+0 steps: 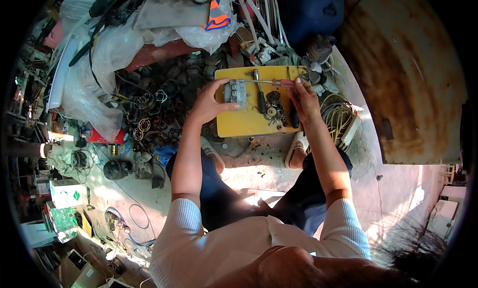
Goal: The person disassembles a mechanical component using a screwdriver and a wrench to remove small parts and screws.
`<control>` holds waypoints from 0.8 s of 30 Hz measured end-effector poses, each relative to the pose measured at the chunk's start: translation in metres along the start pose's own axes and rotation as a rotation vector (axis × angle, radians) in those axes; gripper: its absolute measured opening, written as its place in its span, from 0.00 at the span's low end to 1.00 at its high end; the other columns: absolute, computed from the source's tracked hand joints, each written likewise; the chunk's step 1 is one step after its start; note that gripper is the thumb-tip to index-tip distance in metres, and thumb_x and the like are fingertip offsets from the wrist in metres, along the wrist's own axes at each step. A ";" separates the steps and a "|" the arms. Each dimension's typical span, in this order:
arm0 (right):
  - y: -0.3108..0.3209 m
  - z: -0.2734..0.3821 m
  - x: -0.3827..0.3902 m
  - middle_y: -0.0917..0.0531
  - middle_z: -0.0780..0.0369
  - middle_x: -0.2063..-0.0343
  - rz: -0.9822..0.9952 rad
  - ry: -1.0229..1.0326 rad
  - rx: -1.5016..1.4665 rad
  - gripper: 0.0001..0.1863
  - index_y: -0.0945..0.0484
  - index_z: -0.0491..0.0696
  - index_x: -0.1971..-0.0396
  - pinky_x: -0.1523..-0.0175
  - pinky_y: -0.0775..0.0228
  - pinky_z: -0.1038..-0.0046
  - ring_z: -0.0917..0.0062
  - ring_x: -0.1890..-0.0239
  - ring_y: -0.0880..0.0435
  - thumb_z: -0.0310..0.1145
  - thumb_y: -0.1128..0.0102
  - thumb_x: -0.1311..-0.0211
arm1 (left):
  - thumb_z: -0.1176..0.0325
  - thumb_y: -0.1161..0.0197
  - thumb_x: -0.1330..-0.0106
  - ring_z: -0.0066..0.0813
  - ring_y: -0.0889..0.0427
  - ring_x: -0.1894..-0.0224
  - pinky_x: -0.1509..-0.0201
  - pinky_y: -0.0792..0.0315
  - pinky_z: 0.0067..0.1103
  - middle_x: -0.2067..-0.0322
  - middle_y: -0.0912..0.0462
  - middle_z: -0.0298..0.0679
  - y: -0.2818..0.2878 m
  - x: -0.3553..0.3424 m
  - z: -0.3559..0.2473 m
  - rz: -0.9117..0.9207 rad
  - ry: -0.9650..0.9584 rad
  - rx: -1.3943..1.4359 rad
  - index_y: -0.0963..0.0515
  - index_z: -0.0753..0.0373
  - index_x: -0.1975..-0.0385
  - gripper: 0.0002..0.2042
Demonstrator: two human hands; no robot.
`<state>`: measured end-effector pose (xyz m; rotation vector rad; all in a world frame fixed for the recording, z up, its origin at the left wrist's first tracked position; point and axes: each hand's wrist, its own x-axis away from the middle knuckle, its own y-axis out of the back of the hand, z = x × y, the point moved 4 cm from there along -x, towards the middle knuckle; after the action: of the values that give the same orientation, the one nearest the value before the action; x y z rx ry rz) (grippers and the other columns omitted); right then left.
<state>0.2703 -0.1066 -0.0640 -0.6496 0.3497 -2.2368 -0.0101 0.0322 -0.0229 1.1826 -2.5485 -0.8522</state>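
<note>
My left hand (pixel 209 101) grips a grey metal block (pixel 236 93), a cast part with ridges, at the left side of a yellow board (pixel 239 125). In my right hand (pixel 304 98) is a screwdriver (pixel 283 82) with a reddish handle, held level. Its shaft points left, and the tip meets the upper edge of the block. Between the hands lies a ratchet wrench (pixel 261 101) with a dark green grip. Just right of it is a pile of small washers, nuts and screws (pixel 274 109). A dark handle (pixel 295 120) sits beneath my right wrist.
Dark metal scrap (pixel 144 114) heaps up left of the board, with plastic sheeting (pixel 109 64) behind it. At the right lie coiled cables (pixel 338 116) and a large rusty panel (pixel 403 79). A blue drum (pixel 308 14) stands at the back. My feet flank the board's near edge.
</note>
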 end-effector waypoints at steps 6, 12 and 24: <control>0.005 -0.009 -0.029 0.19 0.64 0.55 0.027 0.106 -0.228 0.15 0.25 0.42 0.49 0.43 0.24 0.78 0.81 0.51 0.19 0.32 0.38 0.29 | 0.43 0.21 0.56 0.46 0.37 0.29 0.24 0.63 0.52 0.35 0.28 0.46 -0.003 0.002 -0.009 -0.017 0.058 -0.123 0.28 0.54 0.36 0.45; -0.013 -0.012 -0.029 0.19 0.63 0.57 0.024 0.118 -0.378 0.12 0.26 0.45 0.51 0.45 0.21 0.75 0.77 0.52 0.18 0.32 0.38 0.30 | 0.42 0.22 0.58 0.48 0.41 0.27 0.25 0.69 0.58 0.35 0.28 0.48 0.009 -0.002 -0.029 0.057 0.066 -0.438 0.28 0.55 0.36 0.46; -0.027 -0.030 -0.038 0.20 0.60 0.60 0.029 0.141 -0.484 0.19 0.29 0.44 0.53 0.41 0.25 0.60 0.70 0.48 0.21 0.47 0.45 0.26 | 0.46 0.20 0.59 0.48 0.40 0.28 0.26 0.70 0.61 0.36 0.27 0.45 0.008 -0.003 -0.042 0.069 0.135 -0.446 0.30 0.55 0.35 0.47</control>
<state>0.2591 -0.0586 -0.0902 -0.7254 0.9844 -2.1862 0.0039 0.0207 0.0162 0.9677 -2.1247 -1.1978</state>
